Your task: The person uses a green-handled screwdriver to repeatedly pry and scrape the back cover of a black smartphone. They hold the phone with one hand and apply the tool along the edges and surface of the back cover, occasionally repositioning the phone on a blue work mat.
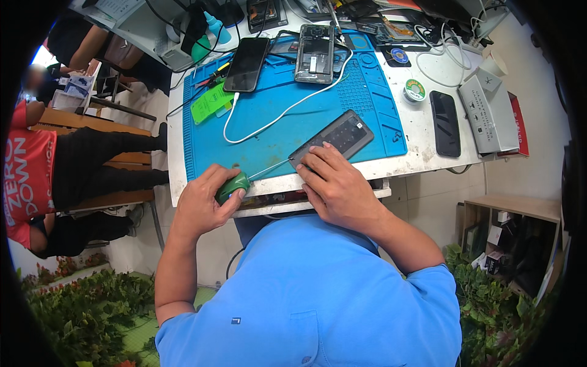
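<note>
Presently, a Green-Handled Screwdriver (241,181) Points at the Corner of a Dark Grey Phone Body (345,136)

Down at the near edge of the blue repair mat (214,153), the left hand (208,199) is closed around the screwdriver's handle, thumb and fingers wrapped over it. The slim metal shaft slants up to the right and ends at the phone body's near left corner; whether the tip touches it is too small to tell.

The phone body lies aslant on the front of the mat, its far end to the right. The right hand (339,186) rests over its near left part, fingers bent and spread across the surface, thumb tucked toward the near edge.

Farther back, a smartphone with a dark screen (246,64) lies beside an opened phone (315,58), and a white cable (235,98) has its plug at the former's lower edge. Left of the plug is a bright green card (211,104). On the white workbench (422,145), right of the mat, are a round tin with a green-and-white label (414,90), a black smartphone (445,122) and a white box (486,113).
</note>
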A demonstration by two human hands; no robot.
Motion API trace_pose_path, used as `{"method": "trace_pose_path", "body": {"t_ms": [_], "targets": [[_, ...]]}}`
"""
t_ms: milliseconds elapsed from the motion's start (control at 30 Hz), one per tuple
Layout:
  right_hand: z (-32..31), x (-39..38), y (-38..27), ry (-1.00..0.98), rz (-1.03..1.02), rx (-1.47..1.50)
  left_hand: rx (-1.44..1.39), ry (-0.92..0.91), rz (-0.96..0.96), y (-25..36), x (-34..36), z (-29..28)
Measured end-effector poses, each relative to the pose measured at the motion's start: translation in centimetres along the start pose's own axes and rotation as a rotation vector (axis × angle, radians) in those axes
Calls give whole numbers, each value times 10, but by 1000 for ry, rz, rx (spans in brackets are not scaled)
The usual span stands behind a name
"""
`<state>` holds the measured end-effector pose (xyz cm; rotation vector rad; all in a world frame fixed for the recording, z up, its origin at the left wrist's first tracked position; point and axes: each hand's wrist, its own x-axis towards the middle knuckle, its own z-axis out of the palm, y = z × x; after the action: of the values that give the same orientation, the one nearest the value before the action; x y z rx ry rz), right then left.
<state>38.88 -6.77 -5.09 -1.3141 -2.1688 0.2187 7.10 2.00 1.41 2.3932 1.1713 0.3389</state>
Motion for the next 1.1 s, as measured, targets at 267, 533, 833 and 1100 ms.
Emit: {"method": "trace_pose_path", "body": {"t_ms": [267,533,833,1100], "targets": [[1,1,-1,29,11,20,-50,-23,-30,3,-1,-3],[-1,2,0,37,8,24,-61,-32,-22,3,-3,-6],[0,1,0,50,12,37,-5,-8,1,5,6,-1],[1,1,2,48,7,46,-117,-25,-49,7,-2,-4]]}}
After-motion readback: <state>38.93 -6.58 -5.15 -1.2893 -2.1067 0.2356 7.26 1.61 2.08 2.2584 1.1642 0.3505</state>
